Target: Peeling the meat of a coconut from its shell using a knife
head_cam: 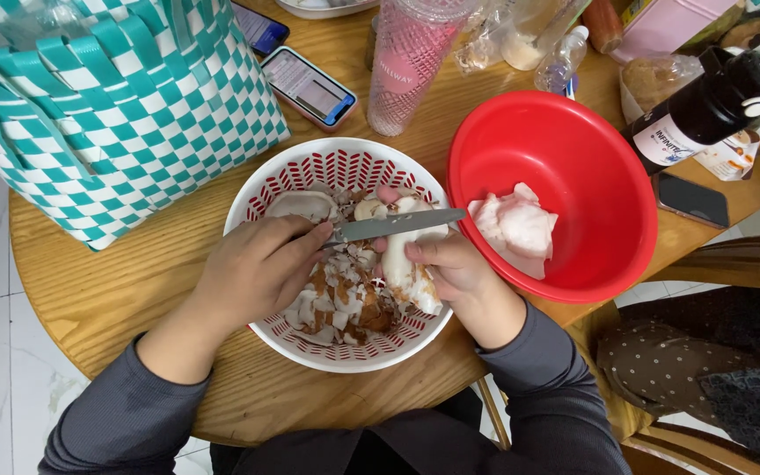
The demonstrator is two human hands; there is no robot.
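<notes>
Head view, looking down on a round wooden table (134,290) with a visible grain. At its middle sits a white and red plastic colander (261,189) with slotted walls, filled with thin brown and white peelings (345,308). The left hand (257,268) is curled shut around the handle of a steel-bladed knife (393,225), whose flat blade lies across the colander pointing right. The right hand (455,268) is wrapped around a long white peeled piece of flesh (402,264), held over the colander just under the blade, with fingertips showing past its far side. Just to the right, touching the colander's rim, stands a glossy red plastic bowl (591,264) holding smooth white peeled chunks (516,227). Crowding the far edge are a teal and white checked woven basket (107,105) on the left, two phones (308,86) lying flat, a pink ribbed translucent tumbler (411,62), clear bags, and a dark bottle (714,105) lying tilted at the right beside another dark phone (690,200). Both forearms wear grey sleeves.
</notes>
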